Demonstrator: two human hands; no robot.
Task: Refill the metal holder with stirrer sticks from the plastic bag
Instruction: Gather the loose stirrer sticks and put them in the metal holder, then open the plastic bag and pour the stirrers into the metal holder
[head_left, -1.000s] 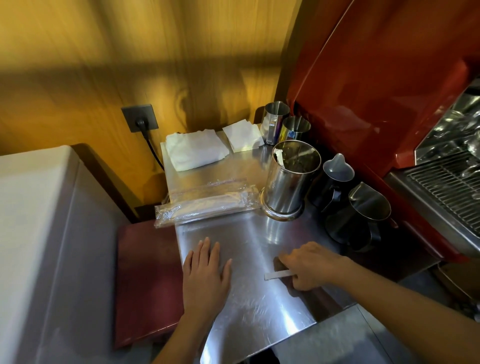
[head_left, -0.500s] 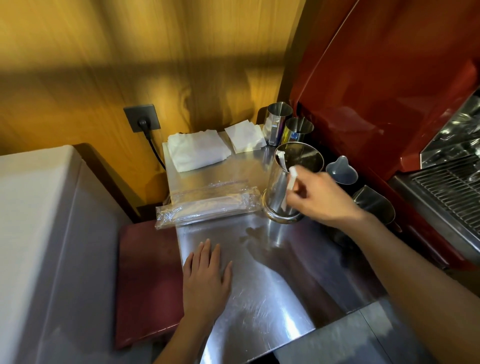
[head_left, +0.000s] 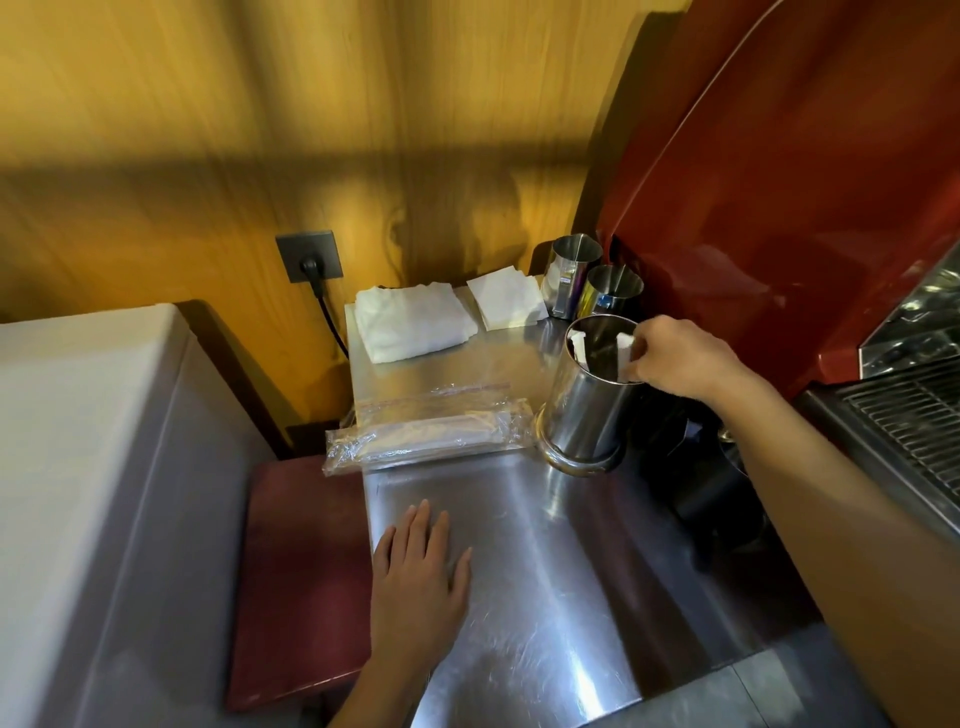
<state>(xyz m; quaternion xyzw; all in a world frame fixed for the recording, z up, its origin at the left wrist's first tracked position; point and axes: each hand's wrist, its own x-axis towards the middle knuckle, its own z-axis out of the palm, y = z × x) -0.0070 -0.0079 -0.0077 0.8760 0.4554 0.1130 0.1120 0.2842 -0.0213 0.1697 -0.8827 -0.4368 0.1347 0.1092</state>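
The tall metal holder (head_left: 584, 410) stands upright on the steel counter (head_left: 519, 613). Over its right rim my right hand (head_left: 675, 356) pinches a pale stirrer stick (head_left: 623, 347), whose lower end is inside the holder. Another stick (head_left: 577, 344) leans at the holder's left inner wall. The clear plastic bag (head_left: 426, 428) with several sticks lies flat just left of the holder. My left hand (head_left: 418, 582) rests palm down on the counter, fingers spread, holding nothing.
Two smaller steel cups (head_left: 571, 270) stand behind the holder. A folded white cloth (head_left: 413, 322) and napkins (head_left: 506, 301) lie at the back. The red espresso machine (head_left: 779, 182) fills the right side, dark pitchers (head_left: 696, 467) below my arm. A dark red board (head_left: 296, 571) lies left.
My right hand picked a stick off the counter, carried it up to the holder, and now holds it over the rim with its tip inside. My left hand stayed put.
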